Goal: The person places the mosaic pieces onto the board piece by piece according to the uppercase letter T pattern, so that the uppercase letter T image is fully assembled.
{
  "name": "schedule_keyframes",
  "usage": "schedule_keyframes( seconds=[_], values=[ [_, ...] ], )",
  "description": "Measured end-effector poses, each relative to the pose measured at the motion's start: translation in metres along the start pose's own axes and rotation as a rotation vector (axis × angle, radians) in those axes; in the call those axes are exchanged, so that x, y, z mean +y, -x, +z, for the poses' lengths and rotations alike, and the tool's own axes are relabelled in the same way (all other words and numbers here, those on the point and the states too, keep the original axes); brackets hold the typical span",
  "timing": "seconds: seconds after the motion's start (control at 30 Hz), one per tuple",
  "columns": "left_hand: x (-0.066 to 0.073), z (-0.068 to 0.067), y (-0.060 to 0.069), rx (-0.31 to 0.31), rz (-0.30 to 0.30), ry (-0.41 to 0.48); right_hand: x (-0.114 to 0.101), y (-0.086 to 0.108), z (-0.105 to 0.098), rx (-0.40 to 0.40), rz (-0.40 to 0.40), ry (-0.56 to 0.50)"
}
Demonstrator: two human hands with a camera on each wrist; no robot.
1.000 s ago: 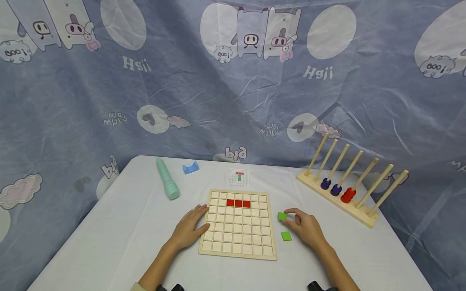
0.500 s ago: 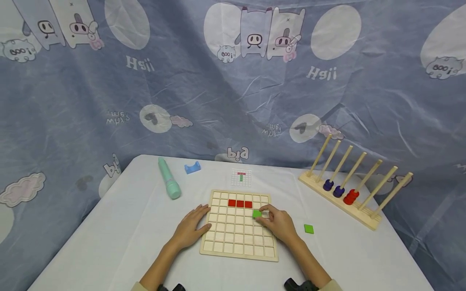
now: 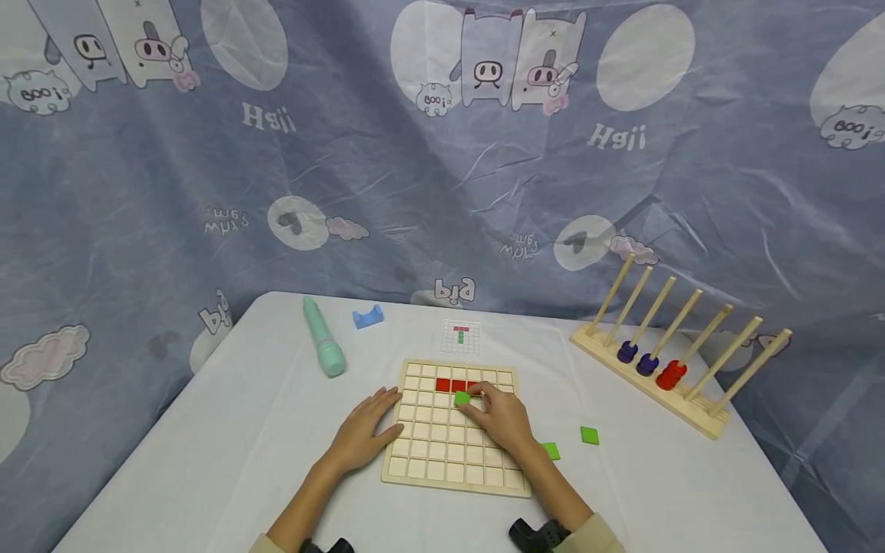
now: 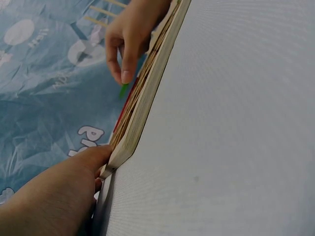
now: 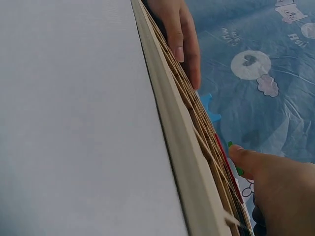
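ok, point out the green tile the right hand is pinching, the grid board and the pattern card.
Green tile (image 3: 462, 399): head view, its visible top face.
Grid board (image 3: 456, 433): head view, a bare cell near its middle.
Pattern card (image 3: 461, 337): head view, the green stem printed near its middle.

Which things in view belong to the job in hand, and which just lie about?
Likely job: grid board, red tiles, pattern card, loose green tiles, green tile in right hand.

Probably lying about: mint-green club-shaped thing, blue piece, peg rack.
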State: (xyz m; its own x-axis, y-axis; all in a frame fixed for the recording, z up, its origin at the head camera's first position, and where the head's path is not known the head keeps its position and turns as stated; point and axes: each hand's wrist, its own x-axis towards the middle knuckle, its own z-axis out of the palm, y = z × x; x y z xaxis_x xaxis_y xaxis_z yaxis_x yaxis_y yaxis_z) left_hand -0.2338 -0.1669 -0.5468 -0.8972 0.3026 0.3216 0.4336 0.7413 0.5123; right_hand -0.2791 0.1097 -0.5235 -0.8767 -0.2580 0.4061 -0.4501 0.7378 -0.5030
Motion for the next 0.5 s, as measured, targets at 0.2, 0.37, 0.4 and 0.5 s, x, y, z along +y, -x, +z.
schedule_keyframes(
  seconds=[0.2, 0.37, 0.4, 0.5],
  values=[
    [0.0018, -0.0009, -0.0002, -0.007, -0.003, -0.002, -0.0004, -0.0024, 0.0046, -0.023, -0.009, 0.009],
    [0.0014, -0.0012, -0.0002, -0.018, -0.012, -0.011, 0.0003, -0.0035, 0.0067, -0.038, -0.016, 0.027],
    [0.0015, -0.0013, -0.0003, -0.019, -0.013, -0.011, 0.0004, -0.0036, 0.0068, -0.04, -0.017, 0.028],
    [0.0017, -0.0015, -0.0005, -0.021, -0.017, -0.013, 0.0004, -0.0037, 0.0071, -0.04, -0.021, 0.03]
  ],
)
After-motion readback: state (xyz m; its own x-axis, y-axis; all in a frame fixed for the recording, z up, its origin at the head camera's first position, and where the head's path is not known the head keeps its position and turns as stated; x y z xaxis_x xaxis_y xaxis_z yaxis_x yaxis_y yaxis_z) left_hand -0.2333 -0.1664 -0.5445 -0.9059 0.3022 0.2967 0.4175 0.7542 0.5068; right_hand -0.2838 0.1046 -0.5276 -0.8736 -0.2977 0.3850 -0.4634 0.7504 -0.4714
